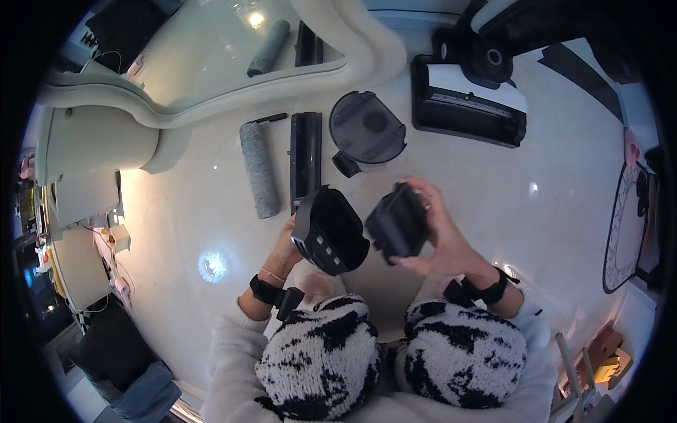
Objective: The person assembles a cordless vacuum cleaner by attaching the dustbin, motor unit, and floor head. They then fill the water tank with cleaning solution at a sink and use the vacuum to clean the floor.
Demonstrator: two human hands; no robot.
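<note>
My left hand grips a black open-topped bin-shaped part, tilted so its hollow faces up and right. Beside it, my right hand holds a smaller black boxy part, its corner close to the bin's rim. Both hands hover above my knees, which wear black-and-white fuzzy fabric. Black bands circle both wrists.
On the pale glossy floor lie a grey roller brush, a long black cover strip, a dark translucent tank and a black cleaner head. A curved mirror leans at the back. A patterned mat lies right.
</note>
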